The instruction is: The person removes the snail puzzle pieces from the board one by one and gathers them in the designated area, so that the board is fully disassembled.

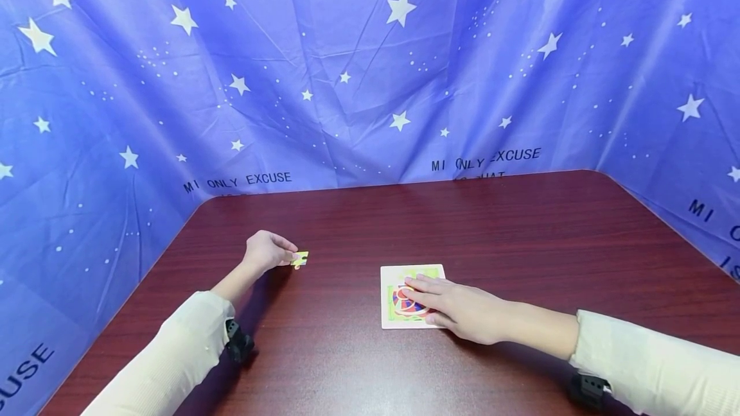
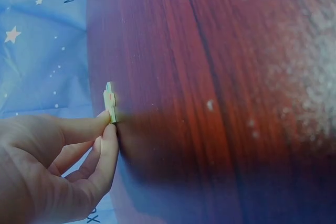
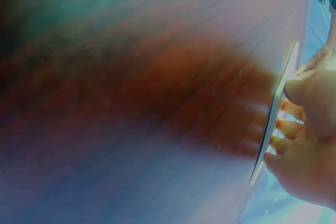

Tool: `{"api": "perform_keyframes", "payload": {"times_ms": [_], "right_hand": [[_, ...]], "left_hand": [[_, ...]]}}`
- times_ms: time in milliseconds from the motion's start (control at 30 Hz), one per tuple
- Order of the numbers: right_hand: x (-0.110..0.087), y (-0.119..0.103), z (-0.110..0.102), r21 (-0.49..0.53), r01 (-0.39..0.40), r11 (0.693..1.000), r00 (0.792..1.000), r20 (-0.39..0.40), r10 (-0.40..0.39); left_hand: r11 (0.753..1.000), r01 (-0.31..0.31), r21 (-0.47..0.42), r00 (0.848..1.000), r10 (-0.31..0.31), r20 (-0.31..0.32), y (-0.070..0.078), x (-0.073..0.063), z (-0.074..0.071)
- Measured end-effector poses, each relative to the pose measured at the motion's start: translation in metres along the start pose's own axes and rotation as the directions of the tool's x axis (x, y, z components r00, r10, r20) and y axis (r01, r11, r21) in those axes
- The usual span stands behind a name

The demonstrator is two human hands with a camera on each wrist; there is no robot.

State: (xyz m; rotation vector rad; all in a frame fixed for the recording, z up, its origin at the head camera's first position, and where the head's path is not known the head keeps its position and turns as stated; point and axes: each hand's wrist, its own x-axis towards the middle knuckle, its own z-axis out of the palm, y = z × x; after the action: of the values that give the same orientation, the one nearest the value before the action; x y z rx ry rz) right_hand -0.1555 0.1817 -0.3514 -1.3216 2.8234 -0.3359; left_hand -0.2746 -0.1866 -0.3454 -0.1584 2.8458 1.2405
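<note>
Between thumb and fingertips, my left hand (image 1: 267, 250) pinches a small yellow-green jigsaw piece (image 1: 300, 259) over the left part of the table. The left wrist view shows that puzzle piece (image 2: 110, 102) edge-on, held at one end. My right hand (image 1: 471, 308) rests with its fingers spread on a square puzzle board (image 1: 388, 320) with a white border and a colourful picture of red, blue and green. Part of the picture is hidden under the fingers. In the right wrist view the board (image 3: 275, 100) appears from its edge, with the fingertips touching its face.
The dark red wood-grain table (image 1: 324, 364) spans the lower view, its far edge meeting a blue star-patterned cloth (image 1: 347, 50) that hangs behind and on both sides. A black wrist camera (image 1: 239, 341) is strapped at the left sleeve, another black camera (image 1: 590, 389) at the right.
</note>
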Motion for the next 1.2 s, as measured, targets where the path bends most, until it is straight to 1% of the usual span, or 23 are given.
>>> {"api": "perform_keyframes", "payload": {"times_ms": [33, 167, 233, 333, 500, 633, 733, 867, 1067, 1200], "right_hand": [[0.000, 0.000, 0.000, -0.002, 0.001, 1.000, 1.000, 0.000, -0.001], [0.000, -0.001, 0.000, -0.005, 0.006, 1.000, 1.000, -0.006, -0.006], [-0.001, -0.001, 0.000, -0.008, 0.006, 1.000, 1.000, -0.012, -0.006], [-0.001, -0.002, 0.000, 0.001, -0.014, 1.000, 1.000, -0.005, 0.014], [-0.001, -0.003, 0.001, -0.003, -0.041, 0.999, 0.999, 0.013, 0.041], [-0.002, -0.004, 0.001, -0.011, -0.045, 0.999, 0.999, 0.019, 0.045], [-0.003, -0.005, 0.000, -0.006, -0.052, 0.999, 0.998, 0.021, 0.052], [-0.005, -0.005, -0.003, 0.011, -0.064, 0.998, 0.998, 0.018, 0.064], [-0.011, -0.001, -0.006, 0.016, -0.054, 0.998, 0.998, -0.011, 0.054], [-0.016, 0.000, -0.005, 0.005, -0.041, 0.999, 0.999, -0.015, 0.041]], "left_hand": [[1.000, -0.002, 0.004, 1.000, 0.002, 0.000, 0.000, 0.000, 0.000], [0.999, 0.007, -0.037, 1.000, -0.006, 0.014, 0.000, 0.000, 0.001], [0.997, 0.022, -0.068, 0.999, -0.021, 0.026, 0.001, 0.000, 0.002], [0.994, 0.051, -0.096, 0.998, -0.047, 0.036, 0.003, -0.001, 0.001], [0.990, 0.086, -0.113, 0.995, -0.080, 0.060, 0.007, -0.002, -0.002], [0.994, 0.071, -0.087, 0.996, -0.066, 0.064, 0.009, -0.002, -0.004], [0.997, 0.048, -0.059, 0.997, -0.045, 0.059, 0.011, -0.003, -0.006], [0.998, 0.035, -0.045, 0.998, -0.033, 0.059, 0.015, -0.004, -0.006], [0.999, 0.018, -0.030, 0.998, -0.016, 0.064, 0.020, -0.006, -0.006], [1.000, 0.007, -0.016, 0.998, -0.006, 0.070, 0.021, -0.009, -0.004]]}}
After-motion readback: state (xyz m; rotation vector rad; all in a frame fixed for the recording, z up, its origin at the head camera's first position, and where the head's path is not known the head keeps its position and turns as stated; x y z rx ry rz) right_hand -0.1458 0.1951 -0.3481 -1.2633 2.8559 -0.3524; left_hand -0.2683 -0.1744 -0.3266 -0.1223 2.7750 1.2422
